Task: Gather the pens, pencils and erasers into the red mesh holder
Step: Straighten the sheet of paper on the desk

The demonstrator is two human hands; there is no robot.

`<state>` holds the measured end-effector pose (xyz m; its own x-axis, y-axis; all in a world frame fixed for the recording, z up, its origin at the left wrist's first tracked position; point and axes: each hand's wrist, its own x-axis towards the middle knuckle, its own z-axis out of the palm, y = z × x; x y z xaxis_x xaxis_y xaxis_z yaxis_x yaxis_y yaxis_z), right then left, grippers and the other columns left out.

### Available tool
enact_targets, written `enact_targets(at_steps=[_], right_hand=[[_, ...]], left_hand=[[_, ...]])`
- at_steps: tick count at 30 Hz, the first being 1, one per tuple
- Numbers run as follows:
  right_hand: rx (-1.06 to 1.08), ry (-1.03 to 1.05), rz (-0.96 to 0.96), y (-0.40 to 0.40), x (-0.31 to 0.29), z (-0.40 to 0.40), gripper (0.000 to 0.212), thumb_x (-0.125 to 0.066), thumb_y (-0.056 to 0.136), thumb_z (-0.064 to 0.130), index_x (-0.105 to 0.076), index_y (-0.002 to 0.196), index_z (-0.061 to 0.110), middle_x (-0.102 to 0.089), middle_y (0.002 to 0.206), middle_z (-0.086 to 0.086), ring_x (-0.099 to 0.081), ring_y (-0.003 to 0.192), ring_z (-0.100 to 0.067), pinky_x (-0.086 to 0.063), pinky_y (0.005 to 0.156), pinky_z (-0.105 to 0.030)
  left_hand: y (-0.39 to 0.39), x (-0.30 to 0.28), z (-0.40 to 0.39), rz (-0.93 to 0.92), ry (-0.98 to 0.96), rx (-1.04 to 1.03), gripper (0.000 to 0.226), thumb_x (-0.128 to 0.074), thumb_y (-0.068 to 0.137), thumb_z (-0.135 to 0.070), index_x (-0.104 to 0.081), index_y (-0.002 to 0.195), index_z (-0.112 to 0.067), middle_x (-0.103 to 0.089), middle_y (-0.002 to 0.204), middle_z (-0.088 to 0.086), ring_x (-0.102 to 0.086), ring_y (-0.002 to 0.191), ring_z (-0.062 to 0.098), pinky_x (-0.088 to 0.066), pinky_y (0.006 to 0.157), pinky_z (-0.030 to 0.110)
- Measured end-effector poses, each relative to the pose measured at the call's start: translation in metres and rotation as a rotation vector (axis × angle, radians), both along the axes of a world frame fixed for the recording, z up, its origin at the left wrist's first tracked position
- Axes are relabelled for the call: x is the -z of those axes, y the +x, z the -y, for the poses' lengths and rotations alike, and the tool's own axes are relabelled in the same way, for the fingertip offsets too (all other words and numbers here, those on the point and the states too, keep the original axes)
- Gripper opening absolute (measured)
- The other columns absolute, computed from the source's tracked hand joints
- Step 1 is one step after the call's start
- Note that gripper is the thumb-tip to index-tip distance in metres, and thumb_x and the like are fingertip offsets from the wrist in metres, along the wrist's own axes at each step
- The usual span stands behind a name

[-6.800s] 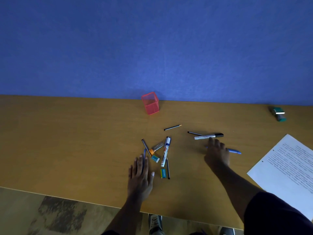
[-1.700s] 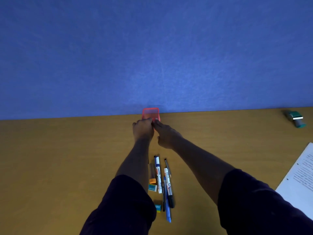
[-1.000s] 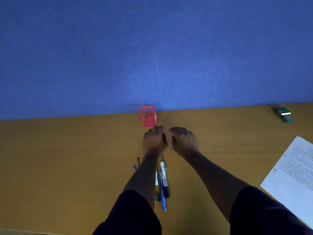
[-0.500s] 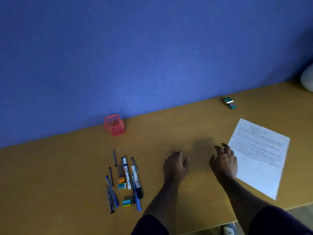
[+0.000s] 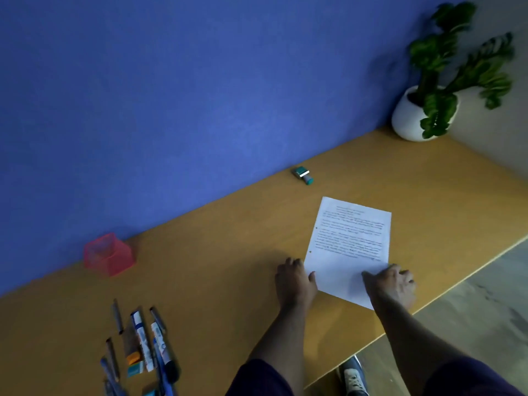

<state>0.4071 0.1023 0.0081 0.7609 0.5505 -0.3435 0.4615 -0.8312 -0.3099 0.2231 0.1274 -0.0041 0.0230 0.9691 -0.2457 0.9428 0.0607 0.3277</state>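
Both hands rest at the near edge of a printed sheet of paper [image 5: 351, 247] on the wooden desk [image 5: 228, 252]. The left hand [image 5: 295, 282] lies flat, fingers released, touching the sheet's near-left corner; the right hand [image 5: 393, 285] presses the near-right corner, fingers curled, though whether they pinch the paper I cannot tell. The red mesh holder [image 5: 108, 254] stands far left against the blue wall [image 5: 200, 95]. The pens, markers and erasers [image 5: 143, 350] lie bunched at the near left, well apart from the holder.
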Motion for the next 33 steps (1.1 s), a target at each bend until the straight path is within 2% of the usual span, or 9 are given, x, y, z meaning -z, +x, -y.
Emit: enact_targets(at_steps=[4,9,15,23,26,28,31,33], right_hand=[[-0.021,0.01,-0.01,0.005,-0.002,-0.005,0.07,-0.078,0.074,0.051,-0.051,0.121,0.006,-0.05,0.123,-0.021,-0.048,0.117,-0.039,-0.046,0.096,-0.044],[0.053,0.036,-0.076,0.005,-0.002,-0.013,0.058,-0.075,0.076,0.031,-0.048,0.119,0.003,-0.05,0.122,-0.022,-0.046,0.117,-0.041,-0.042,0.099,-0.044],[0.041,0.049,-0.045,0.001,0.002,-0.016,0.049,-0.069,0.078,0.02,-0.05,0.117,-0.002,-0.054,0.116,-0.027,-0.05,0.111,-0.042,-0.04,0.099,-0.045],[0.015,0.043,-0.046,-0.005,0.004,-0.016,0.048,-0.068,0.08,0.024,-0.053,0.118,-0.002,-0.057,0.118,-0.027,-0.053,0.112,-0.042,-0.042,0.099,-0.045],[-0.066,0.068,-0.06,-0.011,0.005,-0.015,0.051,-0.068,0.08,0.025,-0.052,0.123,0.003,-0.056,0.122,-0.023,-0.05,0.114,-0.04,-0.044,0.095,-0.045],[-0.147,0.09,-0.076,-0.018,0.007,-0.013,0.054,-0.069,0.083,0.032,-0.051,0.128,0.009,-0.054,0.126,-0.019,-0.05,0.117,-0.038,-0.046,0.093,-0.045],[-0.261,0.164,-0.076,-0.029,0.01,-0.014,0.061,-0.07,0.084,0.042,-0.051,0.133,0.012,-0.052,0.127,-0.017,-0.05,0.118,-0.037,-0.046,0.095,-0.046],[-0.334,0.225,-0.082,-0.038,0.012,-0.016,0.064,-0.07,0.085,0.046,-0.05,0.134,0.011,-0.053,0.128,-0.018,-0.051,0.116,-0.038,-0.046,0.096,-0.047]], left_hand=[[0.018,0.007,-0.005,-0.083,0.005,-0.078,0.056,-0.061,0.091,-0.055,-0.059,0.125,-0.011,-0.052,0.132,0.006,-0.052,0.117,0.028,-0.048,0.093,0.04],[0.037,0.004,-0.011,-0.081,-0.011,-0.139,0.064,-0.071,0.08,-0.063,-0.062,0.115,-0.011,-0.059,0.119,0.007,-0.058,0.109,0.026,-0.049,0.089,0.039],[0.036,0.006,-0.006,-0.042,-0.045,-0.206,0.065,-0.074,0.079,-0.059,-0.058,0.118,-0.01,-0.059,0.123,0.008,-0.059,0.112,0.026,-0.048,0.092,0.038],[0.03,0.009,-0.009,0.092,-0.116,-0.269,0.047,-0.073,0.085,-0.042,-0.063,0.117,-0.01,-0.062,0.124,0.007,-0.06,0.115,0.025,-0.051,0.097,0.037],[0.02,0.007,-0.013,0.258,-0.184,-0.339,0.032,-0.069,0.088,-0.032,-0.064,0.114,-0.014,-0.068,0.116,0.003,-0.065,0.108,0.024,-0.053,0.084,0.032],[0.01,0.004,-0.015,0.403,-0.226,-0.407,0.017,-0.066,0.088,-0.026,-0.06,0.1,-0.015,-0.07,0.103,0.004,-0.067,0.09,0.023,-0.05,0.072,0.029],[-0.012,0.003,-0.014,0.597,-0.192,-0.53,0.013,-0.063,0.085,-0.021,-0.052,0.081,-0.016,-0.06,0.075,-0.003,-0.052,0.061,0.012,-0.038,0.056,0.025],[-0.03,0.001,-0.011,0.685,-0.155,-0.623,0.014,-0.064,0.085,-0.022,-0.054,0.079,-0.015,-0.055,0.07,-0.006,-0.047,0.057,0.008,-0.035,0.05,0.023]])
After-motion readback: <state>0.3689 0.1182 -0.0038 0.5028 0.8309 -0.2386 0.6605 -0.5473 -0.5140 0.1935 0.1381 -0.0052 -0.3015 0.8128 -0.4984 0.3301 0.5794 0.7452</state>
